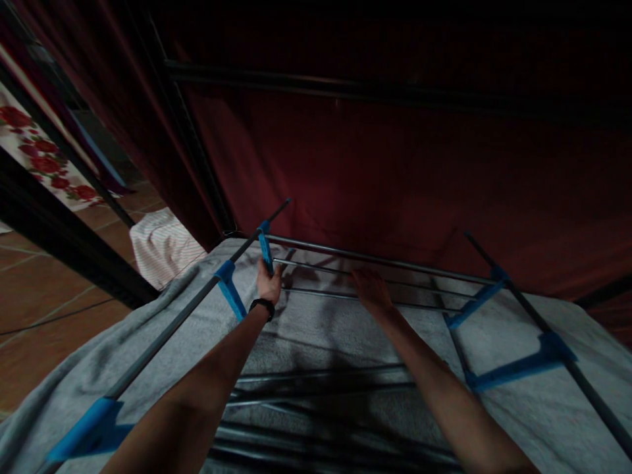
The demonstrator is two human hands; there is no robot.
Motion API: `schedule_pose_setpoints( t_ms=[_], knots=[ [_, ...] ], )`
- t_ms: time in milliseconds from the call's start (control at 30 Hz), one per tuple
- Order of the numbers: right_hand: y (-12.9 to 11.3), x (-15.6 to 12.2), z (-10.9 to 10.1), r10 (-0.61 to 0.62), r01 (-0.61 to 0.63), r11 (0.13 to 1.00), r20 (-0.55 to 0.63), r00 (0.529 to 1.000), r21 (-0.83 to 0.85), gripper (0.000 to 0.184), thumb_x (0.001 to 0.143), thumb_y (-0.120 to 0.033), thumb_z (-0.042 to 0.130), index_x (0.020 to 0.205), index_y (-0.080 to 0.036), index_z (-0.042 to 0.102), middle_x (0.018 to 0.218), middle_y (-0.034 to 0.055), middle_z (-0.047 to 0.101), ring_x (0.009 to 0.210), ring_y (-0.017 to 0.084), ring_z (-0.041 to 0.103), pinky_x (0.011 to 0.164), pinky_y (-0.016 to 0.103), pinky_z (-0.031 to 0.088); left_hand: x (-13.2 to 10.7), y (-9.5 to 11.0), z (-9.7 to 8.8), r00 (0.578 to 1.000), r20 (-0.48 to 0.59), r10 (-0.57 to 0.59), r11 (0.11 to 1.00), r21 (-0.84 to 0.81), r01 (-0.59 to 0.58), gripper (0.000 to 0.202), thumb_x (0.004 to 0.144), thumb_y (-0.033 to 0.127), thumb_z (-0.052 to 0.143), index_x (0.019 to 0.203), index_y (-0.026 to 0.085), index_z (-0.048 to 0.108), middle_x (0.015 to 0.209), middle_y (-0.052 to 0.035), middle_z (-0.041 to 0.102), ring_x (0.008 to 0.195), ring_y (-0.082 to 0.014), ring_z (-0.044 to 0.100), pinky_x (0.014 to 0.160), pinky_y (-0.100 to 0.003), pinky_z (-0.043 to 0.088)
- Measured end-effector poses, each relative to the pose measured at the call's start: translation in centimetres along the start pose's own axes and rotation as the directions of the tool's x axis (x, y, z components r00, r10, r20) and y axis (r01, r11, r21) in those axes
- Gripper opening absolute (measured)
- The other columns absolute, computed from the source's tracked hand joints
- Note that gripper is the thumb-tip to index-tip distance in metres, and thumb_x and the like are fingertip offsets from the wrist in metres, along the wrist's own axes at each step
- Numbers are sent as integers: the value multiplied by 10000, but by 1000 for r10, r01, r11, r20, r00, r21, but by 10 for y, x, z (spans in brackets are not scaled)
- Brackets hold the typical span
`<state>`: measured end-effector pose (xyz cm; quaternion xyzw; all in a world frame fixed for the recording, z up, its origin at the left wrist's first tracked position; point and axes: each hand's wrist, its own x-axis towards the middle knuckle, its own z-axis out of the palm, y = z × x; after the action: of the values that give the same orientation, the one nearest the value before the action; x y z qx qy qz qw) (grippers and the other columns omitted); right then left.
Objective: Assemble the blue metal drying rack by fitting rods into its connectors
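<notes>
A rack frame of grey metal tubes and blue plastic brackets lies over a grey blanket. My left hand (268, 284), with a black band at its wrist, grips the lower end of the far-left blue bracket (265, 247), where the thin rods meet it. Further right, my right hand (370, 287) is closed over the middle metal rod (316, 266); its fingertips are partly hidden in shadow. The rods run across to another blue bracket (476, 304) on the right side tube (530, 313). Along the left side tube (168, 334) sits a second blue bracket (230, 289).
Several loose metal tubes (320, 376) lie on the grey blanket (340, 336) beneath my forearms. Behind the frame hangs a dark red curtain (395, 178) with a dark metal bar (306, 82) across it. Striped cloth (165, 243) rests by the tiled floor (99, 263) at left.
</notes>
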<state>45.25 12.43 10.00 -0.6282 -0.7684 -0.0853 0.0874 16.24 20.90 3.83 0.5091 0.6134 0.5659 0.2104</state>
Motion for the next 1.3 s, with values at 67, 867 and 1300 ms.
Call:
schedule_pose_setpoints(
  t_ms=[67,867,1300],
  knots=[
    [0,0,-1,-7,7,1000,-9,1000,-1,360,1079,-307,331,1206,-206,652,1164,101,690,1039,232,597,955,356,359,1,5,2,999,-43,27,1000,5,-26,300,880,286,593,1167,244,519,1060,-81,639,1025,-237,629,882,-369,528],
    [4,-4,-4,10,-11,1000,-103,995,-5,351,1082,-316,347,1225,-220,653,1160,92,697,1022,216,598,937,343,351,8,19,9,994,-78,-76,987,136,86,110,942,265,485,850,211,513,788,-42,565,829,-224,587,826,-343,473],
    [13,3,-8,-77,78,997,-63,995,14,315,1068,-271,383,1179,-205,671,1074,80,728,967,197,647,862,306,418,5,18,8,997,-78,-5,976,217,22,207,983,326,437,874,193,552,754,-44,558,754,-207,552,743,-328,456]
  ],
)
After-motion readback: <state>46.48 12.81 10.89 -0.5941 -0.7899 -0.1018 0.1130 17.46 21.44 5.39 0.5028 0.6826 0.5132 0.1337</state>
